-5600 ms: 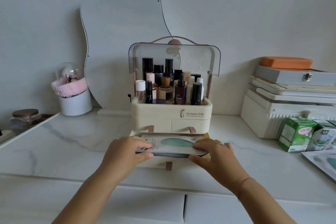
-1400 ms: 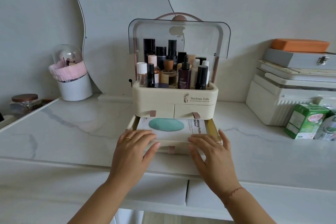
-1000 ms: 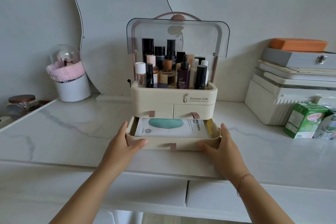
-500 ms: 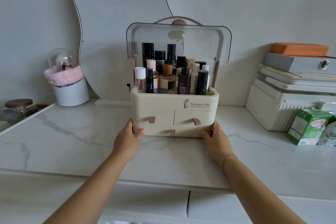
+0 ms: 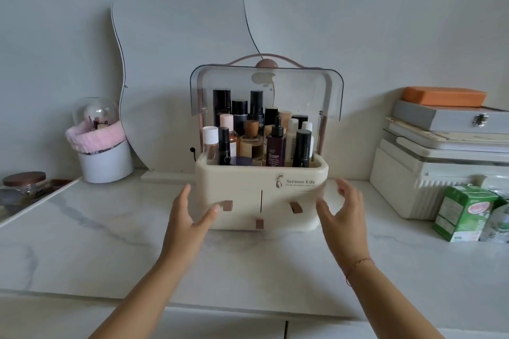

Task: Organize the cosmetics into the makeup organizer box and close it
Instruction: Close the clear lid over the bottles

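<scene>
The cream makeup organizer box (image 5: 248, 181) stands on the marble counter, its three drawers pushed in. Its smoky clear lid (image 5: 303, 85) is swung up above several upright bottles (image 5: 276, 143) in the top tray. My left hand (image 5: 187, 217) hovers open at the box's lower left front, fingers spread, thumb near the left drawer tab (image 5: 227, 205). My right hand (image 5: 344, 215) is open and blurred at the lower right corner, just off the box. Neither hand holds anything.
A wavy mirror (image 5: 179, 63) leans on the wall behind. A white cup with a pink headband (image 5: 102, 151) stands at the left, a glass jar (image 5: 24, 184) further left. Stacked cases (image 5: 440, 151) and green cartons (image 5: 462, 212) sit at the right.
The bottom drawer holding the sheet masks was pushed shut. Both hands have since come off the box's lower corners and lifted, fingers spread.
</scene>
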Action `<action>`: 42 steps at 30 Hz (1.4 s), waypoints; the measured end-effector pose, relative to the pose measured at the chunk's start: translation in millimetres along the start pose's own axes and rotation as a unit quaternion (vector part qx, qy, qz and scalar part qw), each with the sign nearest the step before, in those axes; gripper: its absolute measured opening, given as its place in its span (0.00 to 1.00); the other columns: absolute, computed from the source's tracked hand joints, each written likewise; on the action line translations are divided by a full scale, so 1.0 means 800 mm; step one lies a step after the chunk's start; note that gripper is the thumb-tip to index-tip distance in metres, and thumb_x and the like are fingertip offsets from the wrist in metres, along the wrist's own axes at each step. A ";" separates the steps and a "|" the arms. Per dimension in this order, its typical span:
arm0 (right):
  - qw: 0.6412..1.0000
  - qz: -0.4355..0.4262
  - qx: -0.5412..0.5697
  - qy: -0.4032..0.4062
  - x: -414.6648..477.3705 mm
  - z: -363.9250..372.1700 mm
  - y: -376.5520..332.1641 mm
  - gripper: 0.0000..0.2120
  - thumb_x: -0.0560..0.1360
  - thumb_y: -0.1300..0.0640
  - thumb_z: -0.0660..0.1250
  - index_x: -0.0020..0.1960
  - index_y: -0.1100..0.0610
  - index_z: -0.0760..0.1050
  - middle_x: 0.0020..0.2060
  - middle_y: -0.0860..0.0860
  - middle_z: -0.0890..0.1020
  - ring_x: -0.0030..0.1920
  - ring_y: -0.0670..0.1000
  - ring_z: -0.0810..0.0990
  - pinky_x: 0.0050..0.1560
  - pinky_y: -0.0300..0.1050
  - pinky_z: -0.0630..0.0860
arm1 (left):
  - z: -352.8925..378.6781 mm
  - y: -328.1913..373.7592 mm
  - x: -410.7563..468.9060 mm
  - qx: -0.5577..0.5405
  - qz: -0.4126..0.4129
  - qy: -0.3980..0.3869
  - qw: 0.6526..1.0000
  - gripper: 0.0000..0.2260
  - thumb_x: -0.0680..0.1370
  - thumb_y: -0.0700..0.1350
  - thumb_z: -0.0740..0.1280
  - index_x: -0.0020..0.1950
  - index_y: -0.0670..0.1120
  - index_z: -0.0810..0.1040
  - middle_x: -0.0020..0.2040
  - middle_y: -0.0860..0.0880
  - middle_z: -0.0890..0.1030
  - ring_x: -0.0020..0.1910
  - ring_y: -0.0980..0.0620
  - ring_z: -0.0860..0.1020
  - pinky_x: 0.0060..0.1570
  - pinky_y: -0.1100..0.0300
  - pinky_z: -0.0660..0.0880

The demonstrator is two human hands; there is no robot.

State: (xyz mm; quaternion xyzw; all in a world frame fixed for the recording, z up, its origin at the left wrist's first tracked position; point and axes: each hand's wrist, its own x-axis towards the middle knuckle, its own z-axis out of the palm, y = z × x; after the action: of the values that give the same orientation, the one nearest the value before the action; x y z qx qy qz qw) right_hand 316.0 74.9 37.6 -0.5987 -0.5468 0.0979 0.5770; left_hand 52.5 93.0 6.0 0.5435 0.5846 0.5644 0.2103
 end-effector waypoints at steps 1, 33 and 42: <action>0.999 -0.037 0.005 0.029 0.010 -0.005 -0.014 0.22 0.74 0.56 0.67 0.67 0.54 0.67 0.59 0.46 0.72 0.61 0.46 0.70 0.60 0.40 0.66 | -0.004 0.010 0.006 -0.012 0.029 0.032 0.999 0.32 0.72 0.54 0.70 0.73 0.53 0.61 0.69 0.56 0.67 0.68 0.59 0.65 0.61 0.62 0.62; 0.939 -0.311 -0.118 -0.088 0.027 0.046 -0.121 0.13 0.76 0.55 0.64 0.59 0.53 0.76 0.57 0.48 0.79 0.60 0.48 0.74 0.63 0.38 0.67 | -0.002 0.069 0.107 -0.086 0.043 -0.064 0.993 0.06 0.76 0.47 0.68 0.52 0.51 0.78 0.49 0.54 0.81 0.51 0.55 0.78 0.46 0.64 0.69; 0.884 -0.340 -0.247 -0.205 0.023 0.108 -0.121 0.22 0.77 0.42 0.56 0.69 0.48 0.68 0.69 0.45 0.72 0.71 0.47 0.66 0.71 0.46 0.58 | -0.009 0.072 0.102 -0.074 0.045 -0.081 0.993 0.03 0.76 0.49 0.66 0.49 0.53 0.78 0.47 0.56 0.81 0.49 0.59 0.78 0.42 0.65 0.68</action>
State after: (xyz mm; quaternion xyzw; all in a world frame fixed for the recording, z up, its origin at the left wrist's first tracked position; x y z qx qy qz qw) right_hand 205.9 114.5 97.2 -0.4652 -0.8297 -0.1218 0.2834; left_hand 43.0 148.1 89.3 0.5965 0.4970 0.5689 0.2712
